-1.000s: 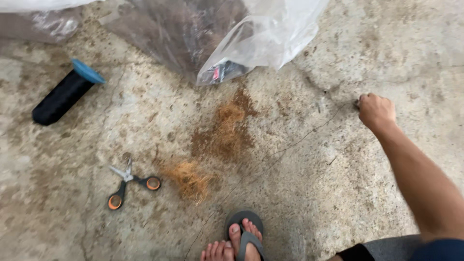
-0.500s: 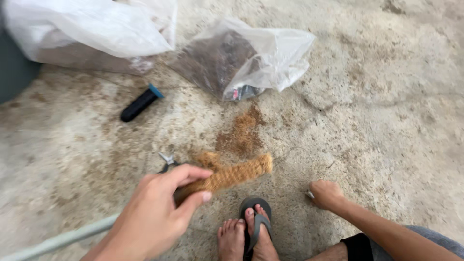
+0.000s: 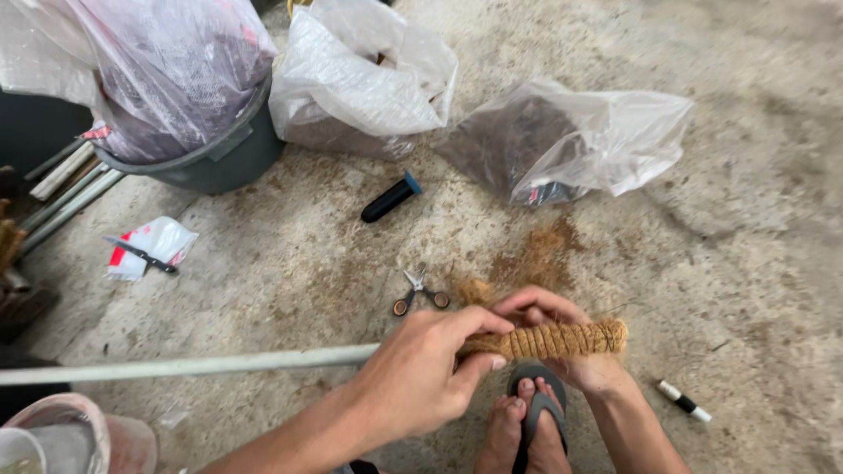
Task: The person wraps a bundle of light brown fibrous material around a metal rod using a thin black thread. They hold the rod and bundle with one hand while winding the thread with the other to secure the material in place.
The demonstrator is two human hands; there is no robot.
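Both hands gripped one long pale grey pipe (image 3: 193, 363) w/ brown coir rope wound tight round its end (image 3: 553, 339), lying across the concrete floor (image 3: 755, 263) just above the person's feet in grey flip-flops (image 3: 531, 412). Left hand (image 3: 421, 373) clamped over the near end of the rope wrap, thumb & fingers pinching it; right hand (image 3: 562, 338) cupped under & around the wrap, fingers curled over the top. Small orange-handled scissors (image 3: 420, 295) lay just beyond the wrap, next to a patch of loose coir dust (image 3: 536, 254). Black thread spool w/ blue cap (image 3: 391, 198) sat further beyond; clear plastic bag of dark fibre (image 3: 571, 140) nr it. Small black-and-white lighter-like stick (image 3: 684, 401) lay right of the wrap.
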